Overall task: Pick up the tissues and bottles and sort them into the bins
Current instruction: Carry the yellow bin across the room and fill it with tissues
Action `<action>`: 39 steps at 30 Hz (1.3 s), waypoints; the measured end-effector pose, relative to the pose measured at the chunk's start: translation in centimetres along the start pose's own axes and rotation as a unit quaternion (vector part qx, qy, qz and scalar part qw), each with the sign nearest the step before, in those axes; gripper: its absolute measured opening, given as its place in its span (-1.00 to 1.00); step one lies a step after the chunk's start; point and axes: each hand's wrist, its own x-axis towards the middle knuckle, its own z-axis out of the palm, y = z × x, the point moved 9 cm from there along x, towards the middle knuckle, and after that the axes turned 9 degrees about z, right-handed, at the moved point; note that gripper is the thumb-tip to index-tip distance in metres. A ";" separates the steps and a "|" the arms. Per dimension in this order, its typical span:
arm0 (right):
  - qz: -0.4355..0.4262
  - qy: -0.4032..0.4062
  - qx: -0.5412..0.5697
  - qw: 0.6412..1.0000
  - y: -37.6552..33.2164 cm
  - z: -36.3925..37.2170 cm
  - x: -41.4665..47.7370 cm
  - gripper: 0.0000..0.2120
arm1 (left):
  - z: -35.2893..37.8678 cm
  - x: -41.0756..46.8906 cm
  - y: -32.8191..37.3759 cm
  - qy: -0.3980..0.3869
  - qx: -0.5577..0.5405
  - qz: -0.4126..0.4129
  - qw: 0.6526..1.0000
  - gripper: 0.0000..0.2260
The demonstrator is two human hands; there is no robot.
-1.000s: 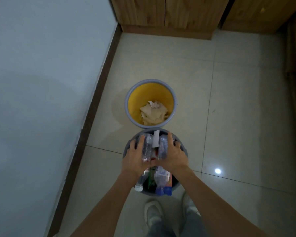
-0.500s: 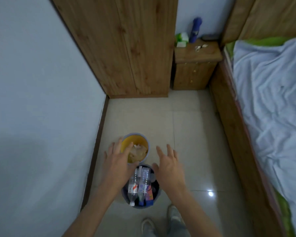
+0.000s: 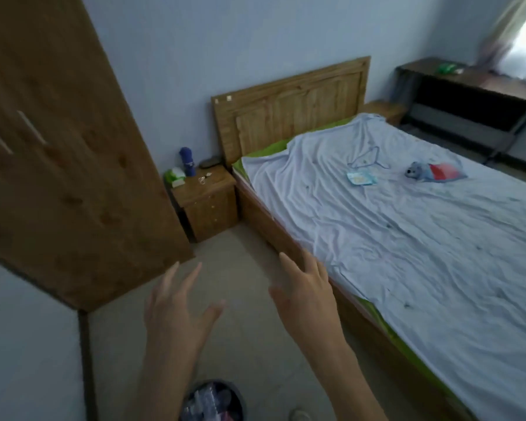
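Left hand (image 3: pixel 176 311) at 7 o'clock of frame centre, right hand (image 3: pixel 307 302) at 5 o'clock. Both held in the air over the floor (image 3: pixel 240 268), backs up, fingers straight and spread, tips toward 12 to 1 o'clock. Both empty, gripping nothing. Dark bin (image 3: pixel 240 401) at 6 o'clock, cut by the bottom edge and well apart from both palms: at 5 o'clock from left hand, at 7 o'clock from right hand, left rim hidden behind the left forearm. Clear plastic bottles (image 3: pixel 208 402) packed inside the bin, blurred; long axes, cap directions and count impossible to call. Tip of a light shoe (image 3: pixel 299 416) near the bin at its 3 to 4 o'clock. Wooden wardrobe (image 3: pixel 67 177) filling 9 to 11 o'clock. Wooden nightstand (image 3: pixel 207 202) at 12 o'clock from left hand, well apart, between wardrobe and bed (image 3: pixel 407 253). On it a blue flask (image 3: pixel 187 161) standing upright, long axis vertical, cap up, with a green-and-white pack (image 3: pixel 174 177) just beside at its 8 o'clock. Bed with pale wrinkled sheet across 1 to 5 o'clock, near edge just beside right hand's fingertips; contact unclear. Stuffed toy (image 3: pixel 416 171) and flat light-blue packet (image 3: pixel 361 178) lying on the sheet near 1 o'clock. Dark tabletop (image 3: pixel 474 77) far off at 2 o'clock.
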 end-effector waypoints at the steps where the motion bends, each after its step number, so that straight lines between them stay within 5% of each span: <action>1: 0.022 0.019 0.010 1.000 1.3 -1.6 -0.7 -0.35 | -0.3 0.5 1.8 -0.001 -0.003 0.023 1.000 -0.28; 8: 0.152 0.114 0.060 0.980 13.0 -9.5 -7.0 -0.39 | 4.3 0.2 15.6 -0.054 -0.066 0.173 0.981 -0.32; 17: 0.281 0.238 0.096 0.925 32.3 -21.8 -15.0 -0.33 | 13.7 -4.9 39.6 -0.118 -0.113 0.371 0.914 -0.35; 29: 0.472 0.374 0.103 0.792 59.6 -33.3 -35.3 -0.31 | 27.9 -24.3 69.5 -0.240 -0.200 0.531 0.788 -0.35; 39: 0.604 0.426 0.146 0.658 70.4 -34.4 -50.1 -0.36 | 34.9 -38.2 83.7 -0.308 -0.187 0.632 0.686 -0.37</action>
